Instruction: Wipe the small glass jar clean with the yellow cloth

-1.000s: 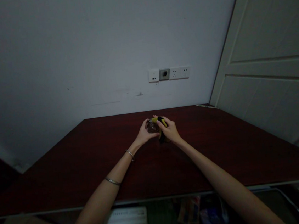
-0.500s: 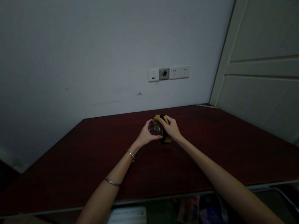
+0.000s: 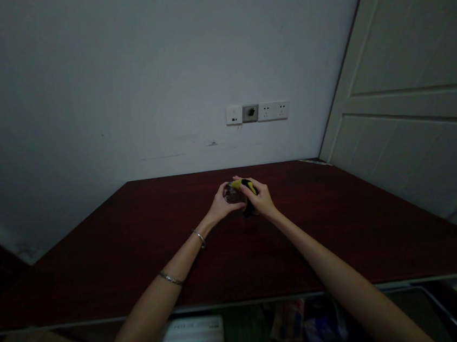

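My left hand [image 3: 221,206] is wrapped round a clear glass cup [image 3: 233,195], its thumb along the near side. A yellow and black cloth [image 3: 248,185] is gripped in my right hand [image 3: 262,197] and pressed against the cup's right side and rim. Part of the cloth hangs below my right fingers. Both hands are over the far middle of the dark red tabletop [image 3: 180,252]. The far side of the cup is hidden by cloth and fingers.
Behind the tabletop rises a white wall with sockets [image 3: 273,111]. A pale panelled door [image 3: 419,118] stands at the right. Under the table's front edge lie a silver box-like object [image 3: 189,341], a carton [image 3: 287,322] and a blue package [image 3: 325,332].
My right hand has shifted slightly left with the cloth, which now covers more of the cup's rim. The cup and my left hand have moved a little left.
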Demonstrator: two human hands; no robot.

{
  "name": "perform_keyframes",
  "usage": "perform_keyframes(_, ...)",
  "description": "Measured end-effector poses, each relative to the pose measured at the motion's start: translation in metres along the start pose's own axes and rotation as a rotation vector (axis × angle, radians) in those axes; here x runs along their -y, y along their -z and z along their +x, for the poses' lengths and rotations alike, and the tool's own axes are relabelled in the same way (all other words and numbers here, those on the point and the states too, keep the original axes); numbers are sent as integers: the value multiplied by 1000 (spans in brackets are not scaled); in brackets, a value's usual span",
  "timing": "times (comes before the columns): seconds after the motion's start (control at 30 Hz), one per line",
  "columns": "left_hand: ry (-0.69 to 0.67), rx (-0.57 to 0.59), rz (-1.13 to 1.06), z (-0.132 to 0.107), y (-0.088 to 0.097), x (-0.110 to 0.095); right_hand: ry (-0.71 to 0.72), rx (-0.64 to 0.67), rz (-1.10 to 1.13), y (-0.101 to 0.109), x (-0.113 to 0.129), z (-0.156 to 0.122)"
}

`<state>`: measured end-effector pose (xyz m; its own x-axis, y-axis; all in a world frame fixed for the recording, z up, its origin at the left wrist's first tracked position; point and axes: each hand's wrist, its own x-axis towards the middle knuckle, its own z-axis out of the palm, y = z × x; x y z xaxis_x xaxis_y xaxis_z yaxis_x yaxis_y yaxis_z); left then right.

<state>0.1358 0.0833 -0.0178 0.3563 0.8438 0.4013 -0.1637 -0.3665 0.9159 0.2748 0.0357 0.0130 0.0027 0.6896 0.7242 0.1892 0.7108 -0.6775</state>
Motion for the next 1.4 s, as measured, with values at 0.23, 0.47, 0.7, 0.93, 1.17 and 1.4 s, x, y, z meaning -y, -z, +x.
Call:
perform_keyframes(0.23,-119,109,175,-1,5,7,-112,-84,-29,0,-18,6)
perform_keyframes(0.47,-111,157,236,-4,4,4,-201,-146,-70,2,-26,8)
perform_keyframes(0.7,-137,139,193,-2,1,8,43,-44,-166,0,-7,1)
perform_keyframes(0.93,-114,73,16,6,3,20,308,158,-261,2,-1,-1)
perform_keyframes(1.17,-36,66,12,2,-2,9,171,86,-244,5,-7,4)
perform_keyframes(1.4,-52,64,80,2,1,11,105,55,-242,3,-7,4)
